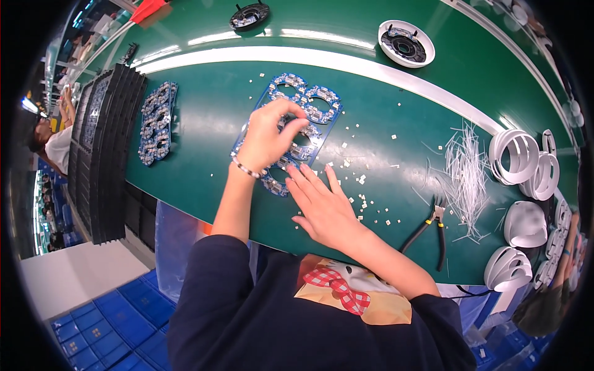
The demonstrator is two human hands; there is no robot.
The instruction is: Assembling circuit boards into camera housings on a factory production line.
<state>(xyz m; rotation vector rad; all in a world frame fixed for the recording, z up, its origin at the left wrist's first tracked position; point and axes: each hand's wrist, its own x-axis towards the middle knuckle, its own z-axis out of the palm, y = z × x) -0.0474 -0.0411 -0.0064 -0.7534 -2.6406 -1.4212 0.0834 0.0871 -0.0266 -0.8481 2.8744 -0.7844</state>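
A blue circuit board panel [322,111] with several round cut-outs lies on the green table in front of me. Above its middle, my left hand [267,137] is closed, thumb and fingers drawn together in a pinch; whatever it may hold is hidden. My right hand [325,207] lies flat with its fingers stretched out, the fingertips at the panel's near right edge. Small pale square bits [364,203] are scattered right of the panel. Another blue board panel [156,123] rests farther left.
Black trays [102,154] are stacked at the left, near another person [59,145]. To the right are yellow-and-black cutters [437,215], a heap of thin white strips [465,179] and white rings [495,162]. A white round housing [385,40] and a black round part [250,17] sit at the far side.
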